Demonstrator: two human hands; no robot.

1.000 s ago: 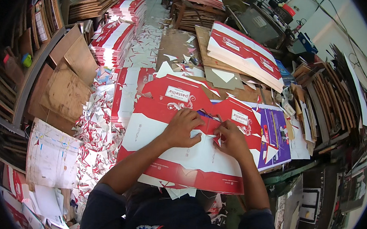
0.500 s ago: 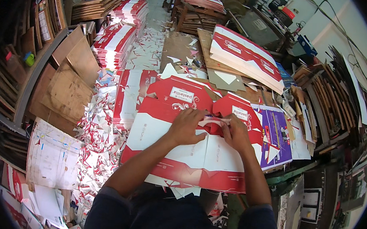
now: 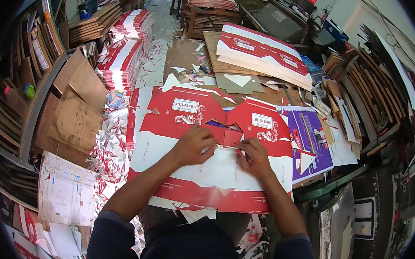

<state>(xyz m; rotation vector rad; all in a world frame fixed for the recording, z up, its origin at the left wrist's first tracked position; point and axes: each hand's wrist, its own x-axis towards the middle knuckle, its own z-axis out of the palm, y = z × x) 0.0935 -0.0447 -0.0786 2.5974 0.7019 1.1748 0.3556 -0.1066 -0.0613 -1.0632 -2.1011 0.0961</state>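
A red and white printed cardboard sheet [image 3: 187,149] lies flat in front of me, with die-cut edges and a gap near its middle. My left hand [image 3: 194,147] is closed on the sheet at the near edge of that gap, fingers curled and the thumb toward the right. Across from it, my right hand [image 3: 253,158] pinches the same edge between thumb and fingers. A narrow red flap [image 3: 226,136] shows just beyond my fingertips, and something purple shows through the gap. The exact grip is partly hidden by my knuckles.
A purple printed sheet [image 3: 307,141] lies under the work at the right. More red and white sheets [image 3: 266,52] are stacked on boards beyond. Tall sheet stacks [image 3: 121,58] and paper scraps [image 3: 110,171] cover the floor at left, beside leaning wooden boards [image 3: 76,120].
The pale folded strip that stood up between my hands no longer shows. My hands have moved slightly apart, and the red flap lies flatter. The whole view has shifted a little.
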